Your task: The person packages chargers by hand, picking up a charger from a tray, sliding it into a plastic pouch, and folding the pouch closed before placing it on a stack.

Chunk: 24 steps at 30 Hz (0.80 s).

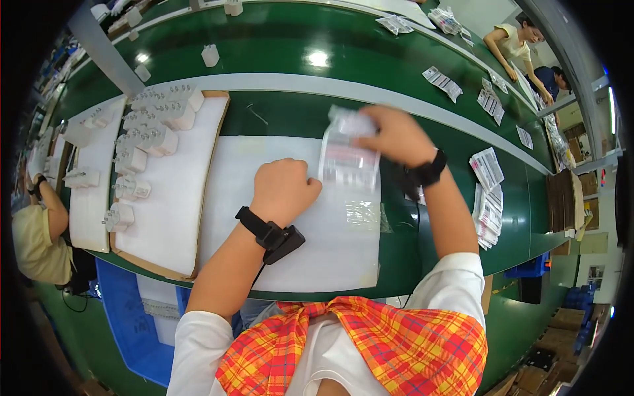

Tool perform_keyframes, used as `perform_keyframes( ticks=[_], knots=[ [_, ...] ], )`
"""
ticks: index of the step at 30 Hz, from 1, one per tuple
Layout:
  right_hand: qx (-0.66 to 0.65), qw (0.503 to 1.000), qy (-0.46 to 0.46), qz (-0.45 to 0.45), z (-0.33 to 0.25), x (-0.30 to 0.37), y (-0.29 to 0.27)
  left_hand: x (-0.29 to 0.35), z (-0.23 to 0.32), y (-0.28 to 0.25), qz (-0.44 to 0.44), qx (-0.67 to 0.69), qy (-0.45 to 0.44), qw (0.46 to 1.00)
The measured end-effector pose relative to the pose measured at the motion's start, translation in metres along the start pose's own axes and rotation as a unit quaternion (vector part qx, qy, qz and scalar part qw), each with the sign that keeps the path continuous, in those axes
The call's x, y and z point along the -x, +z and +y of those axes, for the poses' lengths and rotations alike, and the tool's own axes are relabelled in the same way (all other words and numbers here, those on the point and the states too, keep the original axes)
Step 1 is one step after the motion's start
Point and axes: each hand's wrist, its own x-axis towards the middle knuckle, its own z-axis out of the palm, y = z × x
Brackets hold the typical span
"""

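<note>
My left hand (281, 190) is curled into a fist above a white sheet (310, 267) on the green bench; the back of the hand hides anything inside it. To its right, my right hand (401, 137), smeared by motion, grips a clear plastic bag (350, 155) with white printed material in it. The bag hangs over the right part of the sheet. A small clear plastic piece (364, 212) lies below it. Left of my left hand, white plug adapters (155, 138) stand in rows on a foam-lined cardboard tray (178, 218).
A second tray (89, 211) with a few adapters sits farther left. Several printed packets (487, 208) are piled at the right. Past a grey rail (284, 80), a green belt carries packets and an adapter (210, 55). A blue crate (125, 330) stands below left. Co-workers are at far right and left.
</note>
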Motion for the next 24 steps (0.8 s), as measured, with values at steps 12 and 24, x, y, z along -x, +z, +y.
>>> perform_keyframes(
  ticks=[12,24],
  knots=[
    [0.099,0.992,0.083,-0.002,0.074,0.125,-0.013,-0.007,-0.007,0.003,0.002,0.014,0.006,1.0],
    [-0.159,0.97,-0.152,-0.105,-0.034,0.055,0.014,0.006,0.021,-0.023,0.257,0.079,0.335,0.903]
  ],
)
